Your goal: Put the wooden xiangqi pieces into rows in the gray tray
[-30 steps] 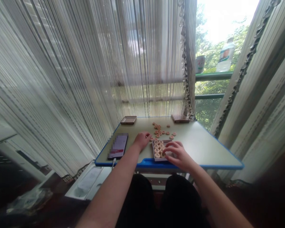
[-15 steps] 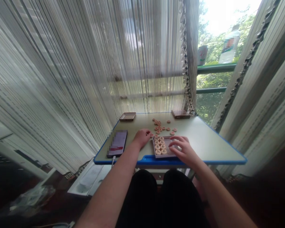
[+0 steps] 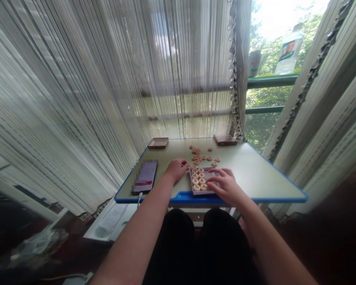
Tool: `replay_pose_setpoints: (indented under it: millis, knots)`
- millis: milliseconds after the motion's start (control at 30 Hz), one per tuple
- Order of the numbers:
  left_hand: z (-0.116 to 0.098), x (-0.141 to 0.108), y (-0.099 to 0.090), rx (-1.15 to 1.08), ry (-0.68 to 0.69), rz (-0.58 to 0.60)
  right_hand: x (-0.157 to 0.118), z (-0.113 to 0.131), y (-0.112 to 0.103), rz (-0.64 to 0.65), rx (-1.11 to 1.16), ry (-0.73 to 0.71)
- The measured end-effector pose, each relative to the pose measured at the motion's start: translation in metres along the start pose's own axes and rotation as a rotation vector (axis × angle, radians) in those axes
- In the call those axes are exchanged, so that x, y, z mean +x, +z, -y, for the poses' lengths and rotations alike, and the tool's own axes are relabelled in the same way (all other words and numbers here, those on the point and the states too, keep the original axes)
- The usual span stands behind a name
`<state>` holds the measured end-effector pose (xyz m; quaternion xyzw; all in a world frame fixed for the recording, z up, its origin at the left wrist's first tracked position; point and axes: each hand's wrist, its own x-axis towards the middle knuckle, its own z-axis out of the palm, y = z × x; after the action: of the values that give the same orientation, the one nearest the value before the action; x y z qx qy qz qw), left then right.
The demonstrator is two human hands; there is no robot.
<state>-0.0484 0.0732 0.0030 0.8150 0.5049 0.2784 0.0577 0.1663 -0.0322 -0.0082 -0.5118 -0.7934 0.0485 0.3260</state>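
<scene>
Box, head view (image 3: 200, 193): at the near edge of the bench (image 3: 255, 172), probably for easy reach; boxed discs (image 3: 195, 181) lie in two columns.
Left hand (image 3: 177, 170): fingers curled beside loose discs (image 3: 196, 162); cannot tell whether it grips one.
Right hand (image 3: 226, 184): open over the box, perhaps steadying the columns.

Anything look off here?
Nothing looks spilled or damaged. Loose pieces lie scattered on the table beyond the box, while boxed pieces sit in two columns. The bottle at the window appears tilted, perhaps lens distortion.
</scene>
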Motion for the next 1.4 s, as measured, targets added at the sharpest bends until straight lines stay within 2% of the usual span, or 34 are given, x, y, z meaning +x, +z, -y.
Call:
replay_pose_setpoints:
  millis: [167,500,767,967,1233,1400]
  knots:
    - [-0.0008,0.0002,0.0001,-0.001,-0.024,0.025,0.0008,-0.001,0.003,-0.018,-0.032,0.038]
    - [-0.0011,0.0003,-0.0003,-0.003,-0.02,0.018,0.0008,0.0004,0.0039,-0.015,-0.054,0.026]
    - [0.001,0.0015,0.0032,-0.096,-0.114,-0.007,-0.0006,-0.0018,0.0042,-0.048,-0.013,-0.003]
    - [0.0016,0.0015,0.0038,-0.108,-0.13,-0.006,-0.0015,-0.0019,0.003,-0.004,0.015,-0.031]
    - [0.0022,0.0014,0.0036,-0.096,-0.12,-0.006,0.0024,-0.0012,0.0071,-0.059,-0.024,0.1]
    - [0.0019,0.0008,0.003,-0.082,-0.114,-0.014,0.0054,0.0024,0.0073,-0.015,-0.082,0.145]
